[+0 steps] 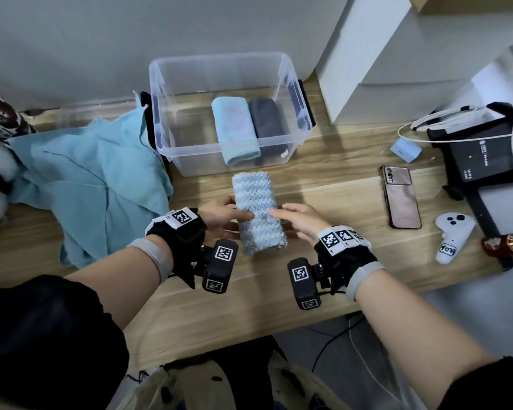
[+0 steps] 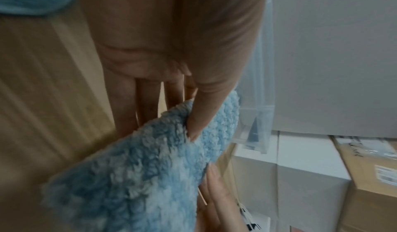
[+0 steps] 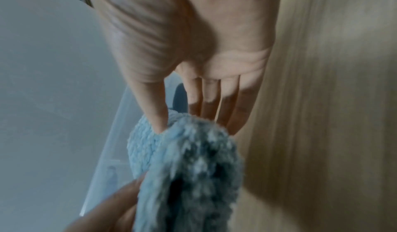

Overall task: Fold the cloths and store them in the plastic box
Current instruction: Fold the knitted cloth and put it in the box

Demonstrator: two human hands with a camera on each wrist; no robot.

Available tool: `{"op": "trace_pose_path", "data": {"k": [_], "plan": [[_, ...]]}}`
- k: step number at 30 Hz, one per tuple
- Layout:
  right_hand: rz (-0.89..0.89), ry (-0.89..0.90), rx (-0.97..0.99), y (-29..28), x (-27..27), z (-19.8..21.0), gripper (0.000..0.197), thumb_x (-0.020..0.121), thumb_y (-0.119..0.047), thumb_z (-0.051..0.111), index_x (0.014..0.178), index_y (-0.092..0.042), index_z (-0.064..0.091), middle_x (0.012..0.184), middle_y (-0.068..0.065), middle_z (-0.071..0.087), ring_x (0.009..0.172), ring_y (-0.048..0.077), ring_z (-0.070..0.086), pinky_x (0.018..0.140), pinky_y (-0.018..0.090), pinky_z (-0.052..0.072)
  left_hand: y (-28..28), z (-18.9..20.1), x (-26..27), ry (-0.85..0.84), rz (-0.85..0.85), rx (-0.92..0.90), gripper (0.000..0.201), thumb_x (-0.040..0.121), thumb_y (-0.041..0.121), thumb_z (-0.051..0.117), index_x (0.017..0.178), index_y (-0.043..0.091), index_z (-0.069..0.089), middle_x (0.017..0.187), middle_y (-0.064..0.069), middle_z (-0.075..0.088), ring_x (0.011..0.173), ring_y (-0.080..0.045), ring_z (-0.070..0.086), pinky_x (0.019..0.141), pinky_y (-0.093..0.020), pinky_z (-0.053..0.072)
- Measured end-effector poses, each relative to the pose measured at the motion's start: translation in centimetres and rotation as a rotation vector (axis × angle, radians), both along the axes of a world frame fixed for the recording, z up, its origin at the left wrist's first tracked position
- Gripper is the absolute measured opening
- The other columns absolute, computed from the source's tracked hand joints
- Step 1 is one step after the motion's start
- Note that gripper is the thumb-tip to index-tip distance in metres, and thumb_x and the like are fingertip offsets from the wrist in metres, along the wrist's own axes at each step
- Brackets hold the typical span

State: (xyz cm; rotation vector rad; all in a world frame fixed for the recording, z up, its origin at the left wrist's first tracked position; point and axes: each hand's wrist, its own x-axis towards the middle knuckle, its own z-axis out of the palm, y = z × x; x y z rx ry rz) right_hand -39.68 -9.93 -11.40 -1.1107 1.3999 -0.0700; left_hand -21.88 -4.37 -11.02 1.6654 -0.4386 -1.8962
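Both hands, left (image 1: 224,216) and right (image 1: 301,221), pinch the folded fluffy cloth (image 1: 256,213) on the table (image 1: 338,179), near the box (image 1: 160,84)

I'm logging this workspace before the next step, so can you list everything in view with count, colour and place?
plastic box: one, clear, back of the table
folded cloths in box: two, light blue and dark grey, side by side
fluffy cloth: one, blue-white, folded, in front of the box
loose cloth: one, teal, unfolded, left of the box
phone: one, pinkish, right
controller: one, white, right edge
black device: one, far right, with white cable
table: one, light wood
left hand: grips the fluffy cloth's left edge
right hand: grips its right edge
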Motion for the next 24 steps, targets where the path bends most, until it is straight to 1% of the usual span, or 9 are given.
{"op": "trace_pose_path", "data": {"k": [4, 6, 10, 13, 15, 17, 19, 22, 24], "plan": [[-0.022, -0.138, -0.065, -1.9, 0.5, 2.8, 0.041, 0.081, -0.023, 0.069, 0.118, -0.009, 0.058, 0.119, 0.003, 0.063, 0.110, 0.017, 0.058, 0.093, 0.026, 0.041, -1.9, 3.1, 1.0, 0.002, -0.051, -0.113, 0.040, 0.084, 0.002, 0.063, 0.120, 0.014, 0.048, 0.113, -0.006, 0.062, 0.089, -0.023, 0.064, 0.075, -0.037, 0.054], [-0.017, -0.205, -0.105, -3.0, 0.9, 4.3, 0.028, 0.083, -0.017, 0.066, 0.110, -0.010, 0.062, 0.113, 0.005, 0.066, 0.100, 0.015, 0.062, 0.094, 0.030, 0.047, -3.0, 4.7, 1.6, -0.001, -0.055, -0.171, 0.043, 0.082, 0.003, 0.065, 0.121, 0.013, 0.049, 0.117, -0.007, 0.064, 0.094, -0.024, 0.065, 0.076, -0.039, 0.056], [-0.086, -0.297, -0.204, -6.0, 1.8, 6.8, 0.044, 0.074, -0.030, 0.072, 0.112, -0.011, 0.061, 0.119, 0.009, 0.064, 0.108, 0.020, 0.060, 0.102, 0.039, 0.044, -5.9, 8.1, 3.2, -0.025, -0.020, -0.250, 0.041, 0.085, 0.004, 0.063, 0.121, 0.017, 0.049, 0.106, -0.006, 0.067, 0.085, -0.023, 0.066, 0.073, -0.035, 0.058], [-0.284, -0.374, -0.277, -8.5, 2.1, 8.0, 0.021, 0.088, -0.027, 0.058, 0.100, -0.011, 0.062, 0.094, 0.005, 0.067, 0.083, 0.016, 0.063, 0.078, 0.028, 0.052, -8.7, 10.0, 4.6, -0.032, 0.050, -0.279, 0.036, 0.086, 0.003, 0.060, 0.118, 0.018, 0.052, 0.099, -0.004, 0.067, 0.075, -0.022, 0.068, 0.070, -0.034, 0.059], [-0.426, -0.377, -0.363, -10.4, 2.2, 8.0, 0.020, 0.094, -0.023, 0.048, 0.093, -0.010, 0.062, 0.087, 0.001, 0.065, 0.077, 0.011, 0.062, 0.069, 0.019, 0.050, -10.8, 10.8, 5.6, -0.052, 0.091, -0.281, 0.027, 0.087, 0.005, 0.060, 0.112, 0.016, 0.055, 0.100, -0.004, 0.066, 0.077, -0.023, 0.067, 0.074, -0.037, 0.057], [-0.531, -0.332, -0.422, -12.0, 2.5, 7.4, 0.022, 0.095, -0.021, 0.044, 0.087, -0.014, 0.063, 0.091, 0.001, 0.066, 0.082, 0.010, 0.061, 0.076, 0.022, 0.046, -12.9, 10.9, 6.3, -0.093, 0.114, -0.271, 0.013, 0.089, 0.006, 0.058, 0.098, 0.015, 0.056, 0.100, -0.007, 0.064, 0.080, -0.024, 0.063, 0.080, -0.040, 0.053], [-0.553, -0.256, -0.420, -13.2, 2.9, 6.5, 0.024, 0.095, -0.021, 0.042, 0.092, -0.016, 0.065, 0.109, 0.004, 0.066, 0.099, 0.014, 0.060, 0.087, 0.027, 0.041, -15.0, 10.3, 6.8, -0.128, 0.132, -0.256, 0.011, 0.090, 0.004, 0.055, 0.089, 0.015, 0.054, 0.102, -0.010, 0.062, 0.080, -0.023, 0.060, 0.084, -0.042, 0.052], [-0.531, -0.171, -0.396, -14.9, 3.2, 5.2, 0.032, 0.095, -0.025, 0.041, 0.114, -0.013, 0.063, 0.131, 0.004, 0.056, 0.121, 0.019, 0.051, 0.093, 0.030, 0.035, -17.8, 8.5, 7.1, -0.144, 0.111, -0.213, 0.015, 0.091, 0.000, 0.052, 0.084, 0.013, 0.053, 0.090, -0.009, 0.060, 0.075, -0.021, 0.057, 0.070, -0.038, 0.054], [-0.499, -0.133, -0.363, -15.8, 3.4, 4.4, 0.035, 0.096, -0.026, 0.039, 0.123, -0.012, 0.058, 0.138, 0.005, 0.051, 0.127, 0.021, 0.047, 0.094, 0.029, 0.031, -19.1, 7.2, 7.0, -0.152, 0.043, -0.166, 0.018, 0.093, -0.002, 0.048, 0.083, 0.013, 0.053, 0.086, -0.007, 0.058, 0.075, -0.020, 0.056, 0.069, -0.038, 0.050]]}}
